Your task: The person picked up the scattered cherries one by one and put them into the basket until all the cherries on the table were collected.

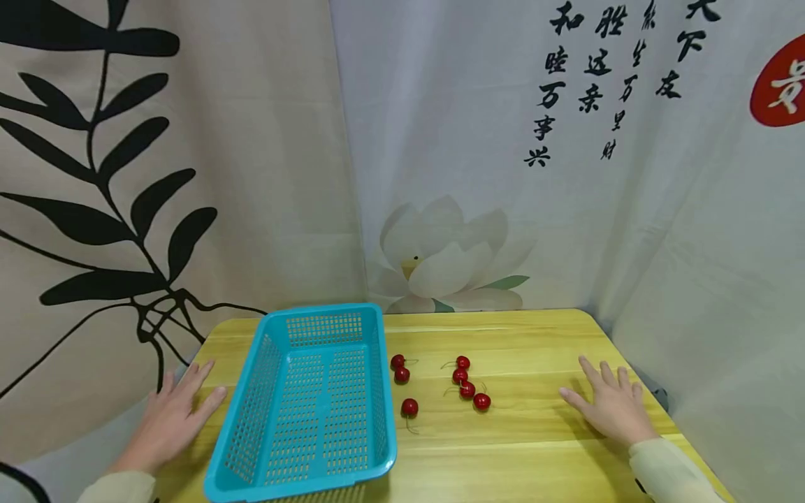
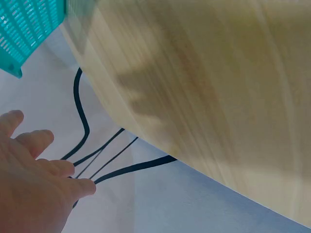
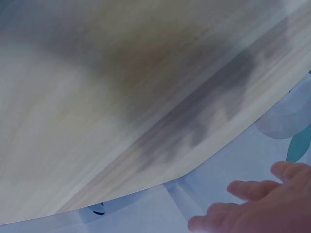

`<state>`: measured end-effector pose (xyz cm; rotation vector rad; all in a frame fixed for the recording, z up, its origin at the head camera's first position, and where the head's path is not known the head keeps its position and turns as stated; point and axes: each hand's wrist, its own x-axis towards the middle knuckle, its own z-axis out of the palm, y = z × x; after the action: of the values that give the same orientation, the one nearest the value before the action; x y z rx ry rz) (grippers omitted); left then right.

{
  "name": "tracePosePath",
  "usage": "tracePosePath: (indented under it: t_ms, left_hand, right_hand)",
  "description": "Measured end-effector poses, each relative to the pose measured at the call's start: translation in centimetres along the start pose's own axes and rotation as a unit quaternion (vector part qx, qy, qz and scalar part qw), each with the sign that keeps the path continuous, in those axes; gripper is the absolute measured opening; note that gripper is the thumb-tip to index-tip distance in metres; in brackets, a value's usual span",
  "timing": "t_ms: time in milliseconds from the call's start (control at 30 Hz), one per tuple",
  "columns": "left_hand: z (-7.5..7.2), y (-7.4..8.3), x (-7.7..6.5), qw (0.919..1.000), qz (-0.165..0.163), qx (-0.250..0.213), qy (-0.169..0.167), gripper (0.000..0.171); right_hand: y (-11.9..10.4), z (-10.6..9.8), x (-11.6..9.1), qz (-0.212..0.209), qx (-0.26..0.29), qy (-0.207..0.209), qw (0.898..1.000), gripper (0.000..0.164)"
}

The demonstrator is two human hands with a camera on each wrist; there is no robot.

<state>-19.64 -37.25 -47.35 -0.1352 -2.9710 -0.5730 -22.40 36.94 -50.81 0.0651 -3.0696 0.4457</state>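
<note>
A blue plastic basket [image 1: 323, 412] with mesh walls stands at the left of the wooden table, and nothing lies in it. To its right lie several red cherries with stems, among them one cherry [image 1: 409, 408] near the basket and another cherry [image 1: 481, 402] in a group farther right. My left hand [image 1: 172, 418] is spread beside the basket's left side, apart from it and holding nothing. Over the table's right part, my right hand [image 1: 613, 405] has its fingers spread, holds nothing and casts a shadow on the wood. Both wrist views show the fingers extended.
The wooden table [image 1: 534, 447] has angled left and right edges. Behind it hang pale curtains [image 1: 283, 175] printed with black leaves, a lotus flower [image 1: 446, 258] and dark lettering. A dark curved strip [image 1: 25, 482] shows at the lower left corner.
</note>
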Motion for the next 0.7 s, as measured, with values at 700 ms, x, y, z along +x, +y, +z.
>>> tracePosePath:
  t_ms: [700]
  left_hand:
    - [-1.8, 9.1, -2.4, 0.993, 0.104, 0.038, 0.041, 0.068]
  right_hand:
    - [-2.8, -0.3, -0.8, -0.043, 0.02, 0.025, 0.999, 0.086]
